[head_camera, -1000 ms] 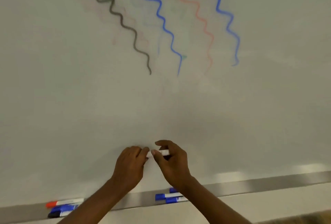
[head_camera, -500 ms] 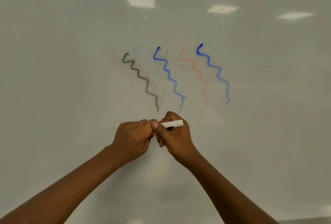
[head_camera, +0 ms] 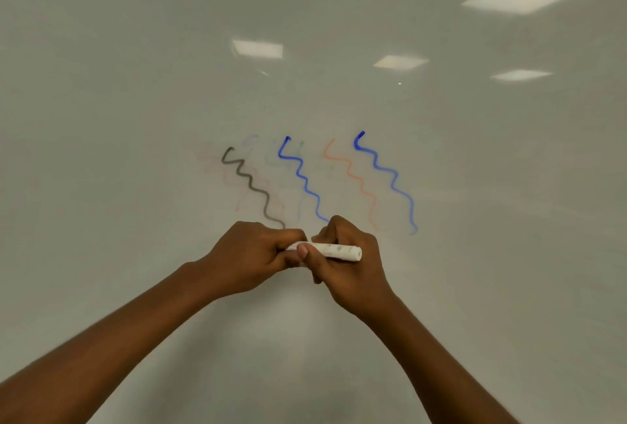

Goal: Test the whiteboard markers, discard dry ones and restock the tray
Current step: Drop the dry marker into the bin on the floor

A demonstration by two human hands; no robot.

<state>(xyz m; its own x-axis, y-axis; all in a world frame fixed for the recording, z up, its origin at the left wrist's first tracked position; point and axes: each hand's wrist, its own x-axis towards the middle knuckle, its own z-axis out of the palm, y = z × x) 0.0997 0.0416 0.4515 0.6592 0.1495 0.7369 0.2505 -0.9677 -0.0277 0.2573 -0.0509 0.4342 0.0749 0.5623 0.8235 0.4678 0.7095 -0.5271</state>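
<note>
Hands gripping white marker, squiggled whiteboard behind

Marker lies crosswise between both hands, before the whiteboard.

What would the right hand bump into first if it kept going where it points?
Probably the left hand: the right hand points up and left, and the left hand holds the same white marker beside it. How near the whiteboard behind is, I cannot tell.
</note>
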